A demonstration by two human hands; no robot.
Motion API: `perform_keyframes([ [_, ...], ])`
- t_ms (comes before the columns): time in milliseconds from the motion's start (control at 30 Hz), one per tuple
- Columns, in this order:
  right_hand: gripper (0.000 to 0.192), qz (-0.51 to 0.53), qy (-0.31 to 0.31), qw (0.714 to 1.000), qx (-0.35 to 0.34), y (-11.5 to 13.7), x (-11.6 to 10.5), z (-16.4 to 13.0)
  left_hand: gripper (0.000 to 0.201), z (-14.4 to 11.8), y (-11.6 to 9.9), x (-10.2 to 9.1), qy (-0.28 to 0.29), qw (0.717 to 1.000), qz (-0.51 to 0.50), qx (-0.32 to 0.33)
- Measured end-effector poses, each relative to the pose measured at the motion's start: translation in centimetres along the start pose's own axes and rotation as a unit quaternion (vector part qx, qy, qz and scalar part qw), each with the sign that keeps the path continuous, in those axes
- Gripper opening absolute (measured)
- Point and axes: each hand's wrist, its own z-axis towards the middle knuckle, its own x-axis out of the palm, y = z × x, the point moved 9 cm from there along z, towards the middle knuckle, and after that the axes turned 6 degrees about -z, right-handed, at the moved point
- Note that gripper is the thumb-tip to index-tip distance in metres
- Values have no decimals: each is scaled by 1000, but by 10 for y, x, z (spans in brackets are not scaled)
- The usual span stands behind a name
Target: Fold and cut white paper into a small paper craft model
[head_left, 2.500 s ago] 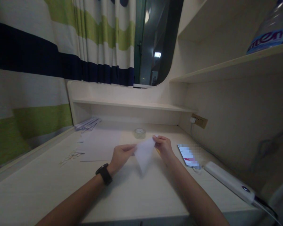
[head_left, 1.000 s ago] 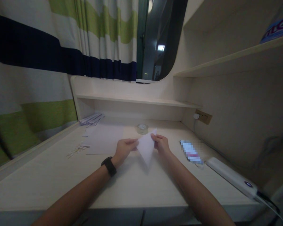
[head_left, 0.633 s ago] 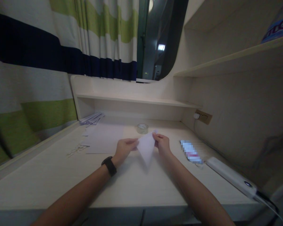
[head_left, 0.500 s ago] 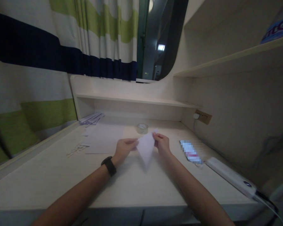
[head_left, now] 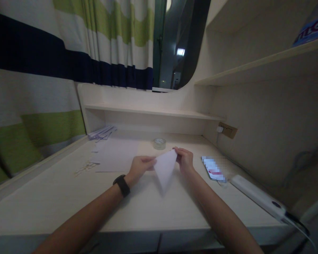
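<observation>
A white sheet folded into a triangle (head_left: 164, 168) hangs point-down just above the pale desk (head_left: 69, 197). My left hand (head_left: 140, 166), with a black watch on its wrist, pinches the triangle's left corner. My right hand (head_left: 184, 159) pinches the upper right corner. Both hands hold the paper up in front of me, over the middle of the desk.
A flat white sheet (head_left: 116, 155) and paper scraps (head_left: 83, 168) lie to the left. A roll of clear tape (head_left: 159, 143) sits behind the hands. A phone (head_left: 212, 168) and a white power strip (head_left: 258, 197) lie on the right. A striped curtain (head_left: 42, 70) hangs at left, shelves stand behind and right.
The hands have kept hold of the folded paper almost in place. The right hand has risen slightly at the top corner, and the view has shifted a little.
</observation>
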Motion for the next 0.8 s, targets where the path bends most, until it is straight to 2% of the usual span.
perform_keyframes([
  [200, 27, -21, -14, 1000, 15, -3, -3, 3, 40, 2, -1, -4, -9, 1000, -11, 5],
  [367, 35, -100, 100, 988, 54, -26, 23, -8, 43, 6, -5, -22, -78, 996, -43, 28],
  [467, 34, -138, 126, 980, 70, -41, 30, -15, 43, 9, -6, -29, -105, 992, -61, 37],
  [633, 33, -129, 117, 983, 58, -44, 27, -14, 42, 9, -7, -27, -99, 992, -68, 44],
  [800, 27, -146, 137, 976, 90, -46, 31, -18, 44, 11, -4, -30, -103, 991, -73, 53],
])
